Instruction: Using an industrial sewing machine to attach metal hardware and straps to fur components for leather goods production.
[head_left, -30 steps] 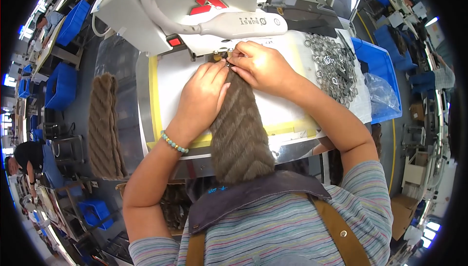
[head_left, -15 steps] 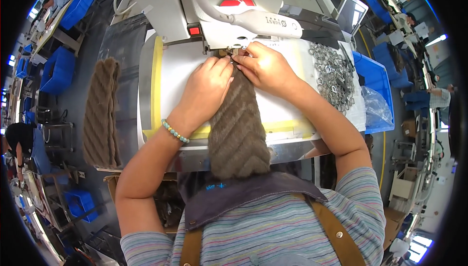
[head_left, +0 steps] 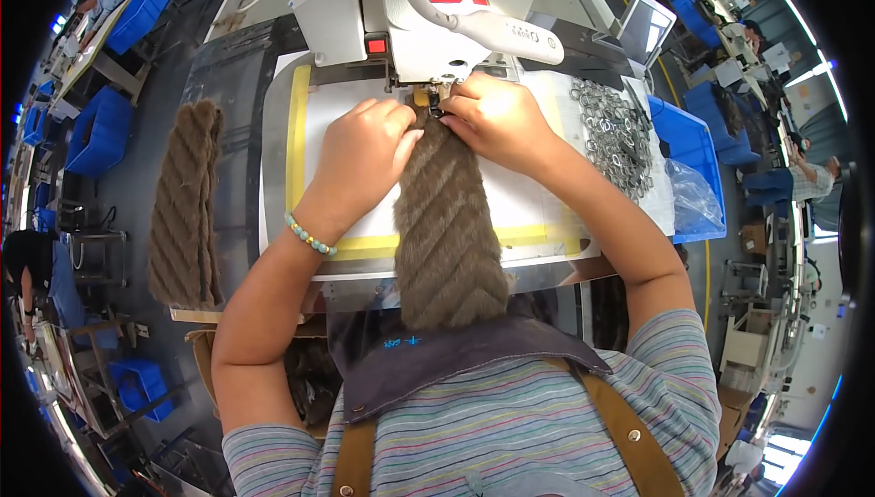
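Observation:
A brown fur strip (head_left: 447,242) runs from the sewing machine's needle area (head_left: 437,92) down toward my body. My left hand (head_left: 365,151) lies along the strip's upper left, fingers curled onto its end with the thumb pressed on the fur. My right hand (head_left: 501,128) pinches at the strip's top end, beside a small dark piece under the machine (head_left: 435,112); whether it grips that piece as well is unclear. A bead bracelet circles my left wrist. The white work surface (head_left: 337,96) is edged with yellow tape.
Folded fur strips (head_left: 182,205) lie at the left. Many metal rings (head_left: 606,133) sit on the right, beside a blue bin (head_left: 706,160) with a plastic bag. A small screen (head_left: 643,23) stands behind. Co-workers (head_left: 23,260) are at benches on both sides.
My left hand has shifted left, its fingertips a little away from the needle area and from my right fingers. My right hand stays at the strip's end.

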The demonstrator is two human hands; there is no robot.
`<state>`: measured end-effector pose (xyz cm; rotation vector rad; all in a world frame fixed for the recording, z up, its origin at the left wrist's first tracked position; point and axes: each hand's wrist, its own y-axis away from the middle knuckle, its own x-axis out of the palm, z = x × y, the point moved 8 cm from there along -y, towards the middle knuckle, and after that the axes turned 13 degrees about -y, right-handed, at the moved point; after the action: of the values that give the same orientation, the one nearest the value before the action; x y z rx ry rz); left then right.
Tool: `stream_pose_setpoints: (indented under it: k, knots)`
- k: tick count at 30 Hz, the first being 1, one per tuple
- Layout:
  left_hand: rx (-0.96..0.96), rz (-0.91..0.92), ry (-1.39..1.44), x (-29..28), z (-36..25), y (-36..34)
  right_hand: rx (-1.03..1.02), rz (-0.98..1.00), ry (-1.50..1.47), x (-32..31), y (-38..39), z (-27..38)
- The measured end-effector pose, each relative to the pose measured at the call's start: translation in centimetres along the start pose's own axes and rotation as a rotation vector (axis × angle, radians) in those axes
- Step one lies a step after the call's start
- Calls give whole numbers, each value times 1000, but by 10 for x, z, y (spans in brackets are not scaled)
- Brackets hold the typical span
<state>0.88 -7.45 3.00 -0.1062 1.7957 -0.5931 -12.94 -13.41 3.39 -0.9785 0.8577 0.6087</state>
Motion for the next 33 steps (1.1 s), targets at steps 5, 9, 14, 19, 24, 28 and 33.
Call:
stream_pose_setpoints:
  k: [5, 9, 14, 19, 24, 28, 33]
  knots:
    - [-136, 44, 130, 6, 15, -1, -166, -23, 191, 15, -3, 12]
    - [-302, 73, 338, 17, 31, 1, -155, -32, 169, 5, -2, 19]
    - [-335, 210, 815, 36, 31, 3, -377, -166, 186, -18, 33, 58]
    - [-252, 241, 1117, 29, 11, -3, -10, -429, -94, -56, 46, 39]
    - [-148, 238, 1060, 17, -20, -1, 555, -126, -1105, 4, 63, -3]
    - [-118, 218, 1005, 20, -26, 9, 757, -267, -1005, -10, 88, -12]
    - [-117, 218, 875, 21, -37, 13, 835, -692, -656, -169, 168, 1]
